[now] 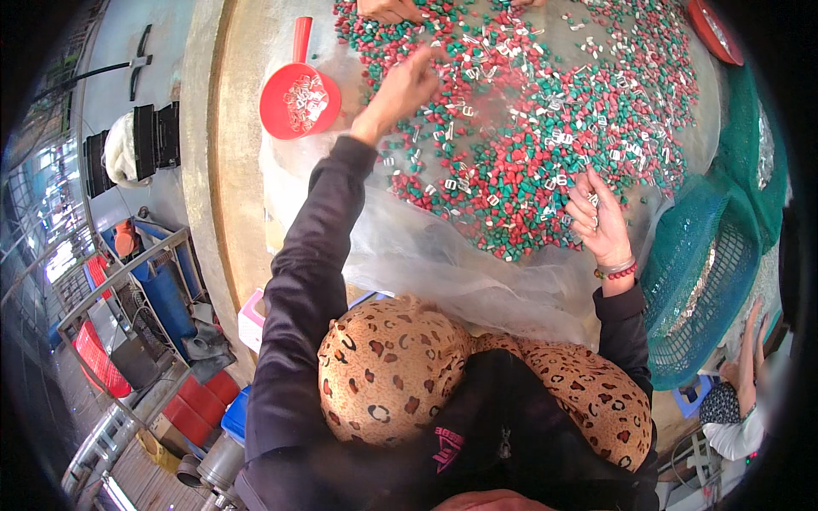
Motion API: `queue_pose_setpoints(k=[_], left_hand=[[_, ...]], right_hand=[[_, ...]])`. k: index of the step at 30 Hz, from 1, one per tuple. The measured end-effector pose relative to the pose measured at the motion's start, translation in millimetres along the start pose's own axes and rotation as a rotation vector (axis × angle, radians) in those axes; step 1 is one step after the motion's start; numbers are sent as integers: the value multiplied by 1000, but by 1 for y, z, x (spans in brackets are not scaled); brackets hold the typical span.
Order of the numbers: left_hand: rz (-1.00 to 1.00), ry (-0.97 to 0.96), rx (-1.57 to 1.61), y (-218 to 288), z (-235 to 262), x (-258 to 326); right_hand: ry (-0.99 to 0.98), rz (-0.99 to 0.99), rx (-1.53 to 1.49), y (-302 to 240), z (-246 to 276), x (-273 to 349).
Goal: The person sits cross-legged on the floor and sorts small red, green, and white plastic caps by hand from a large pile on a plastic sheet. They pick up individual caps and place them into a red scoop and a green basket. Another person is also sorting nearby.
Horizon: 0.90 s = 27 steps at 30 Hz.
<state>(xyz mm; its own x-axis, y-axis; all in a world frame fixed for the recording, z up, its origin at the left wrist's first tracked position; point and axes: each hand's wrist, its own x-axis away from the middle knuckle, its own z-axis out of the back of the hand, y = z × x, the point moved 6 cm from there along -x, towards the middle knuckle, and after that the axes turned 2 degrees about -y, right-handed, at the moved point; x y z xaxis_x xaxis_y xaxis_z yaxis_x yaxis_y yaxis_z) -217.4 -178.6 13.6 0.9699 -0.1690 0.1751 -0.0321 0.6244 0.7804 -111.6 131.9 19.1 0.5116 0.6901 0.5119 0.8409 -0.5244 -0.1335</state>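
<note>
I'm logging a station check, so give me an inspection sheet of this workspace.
Surface: beige table, partly covered by a translucent plastic sheet
Job's things: red and green pieces spread out, white pieces among them
Clutter: red scoop at left, holding whitish pieces; blue-green mesh basket at right
Hands: left hand over the pieces; right hand fingers curled, contents unclear
Cables: cannot tell for certain
Surroundings: co-worker's hand at top; metal frame at left
</note>
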Motion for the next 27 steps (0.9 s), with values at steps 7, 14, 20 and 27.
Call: queue_pose_setpoints(k=[7,14,20,27], left_hand=[[-181,-63,-472,-10,-66,47],[-13,-106,-767,-7,-71,36],[22,-110,-766,-24,-59,44],[31,-146,-566,-29,-62,31]], right_hand=[[-37,-39,24,10,-9,-12],[16,-37,35,10,-7,-6],[43,-51,50,19,-2,-10],[29,-42,61,19,-3,-14]])
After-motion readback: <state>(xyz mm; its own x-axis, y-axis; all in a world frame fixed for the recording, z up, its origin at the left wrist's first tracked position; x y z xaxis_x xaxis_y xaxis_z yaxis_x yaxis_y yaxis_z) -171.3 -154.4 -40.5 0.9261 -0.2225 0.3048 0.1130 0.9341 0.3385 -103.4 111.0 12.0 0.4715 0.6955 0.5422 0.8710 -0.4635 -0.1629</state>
